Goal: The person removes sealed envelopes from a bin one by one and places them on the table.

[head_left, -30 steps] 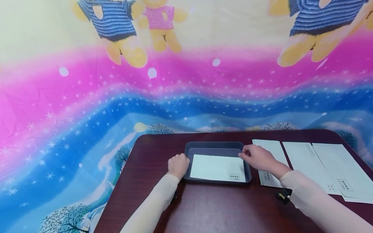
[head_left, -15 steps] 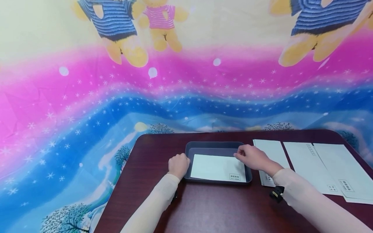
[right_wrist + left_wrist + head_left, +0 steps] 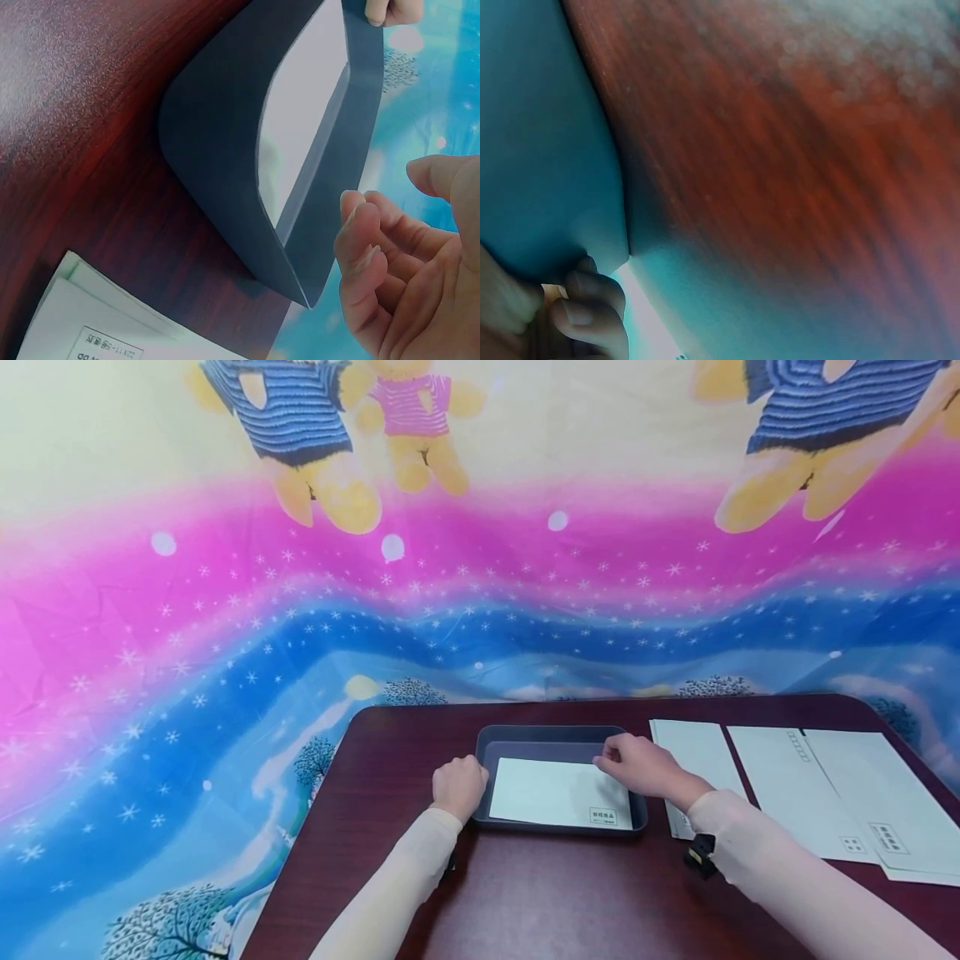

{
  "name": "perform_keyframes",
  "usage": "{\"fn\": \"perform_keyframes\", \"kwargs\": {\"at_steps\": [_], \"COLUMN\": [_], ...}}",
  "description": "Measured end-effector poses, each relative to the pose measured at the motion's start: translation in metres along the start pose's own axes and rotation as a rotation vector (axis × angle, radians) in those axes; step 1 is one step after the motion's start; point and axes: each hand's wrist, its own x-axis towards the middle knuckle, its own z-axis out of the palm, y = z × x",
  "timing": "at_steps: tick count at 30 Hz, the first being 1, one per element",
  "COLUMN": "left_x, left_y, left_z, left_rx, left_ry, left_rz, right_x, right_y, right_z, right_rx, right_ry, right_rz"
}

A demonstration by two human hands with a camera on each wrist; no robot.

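Note:
My left hand [image 3: 459, 787] grips the left rim of a dark grey tray [image 3: 555, 732] with curled fingers. In the left wrist view the fingertips [image 3: 592, 292] lie right at the tray's edge. A white envelope [image 3: 555, 789] with a small printed box at its lower right corner lies in the tray. Over the tray's right side hovers my right hand [image 3: 641, 766], its fingers loosely bent. The right wrist view shows the thumb [image 3: 435, 176] apart from the fingers, with nothing between them.
Right of the tray, partly behind the right forearm, lies a stack of white envelopes [image 3: 697, 743]. More large envelopes [image 3: 862, 777] overlap at the right of the dark red wooden table [image 3: 555, 893]. A printed cloth [image 3: 480, 568] hangs behind.
My right hand has moved a little to the left, from the tray's right rim to over its inside. The left hand, the tray and the envelope in it stay put.

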Motion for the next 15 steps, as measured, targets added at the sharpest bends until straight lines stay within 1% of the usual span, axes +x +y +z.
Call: {"fn": "perform_keyframes", "kwargs": {"at_steps": [9, 15], "left_x": [0.001, 0.001], "left_y": [-0.001, 0.000], "left_z": [0.001, 0.000], "left_rx": [-0.001, -0.007], "left_ry": [-0.004, -0.014], "left_rz": [0.003, -0.001], "right_x": [0.004, 0.008], "right_y": [0.000, -0.002], "right_z": [0.009, 0.016], "right_rx": [-0.028, -0.056], "right_ry": [-0.019, -0.054], "right_rz": [-0.006, -0.023]}}
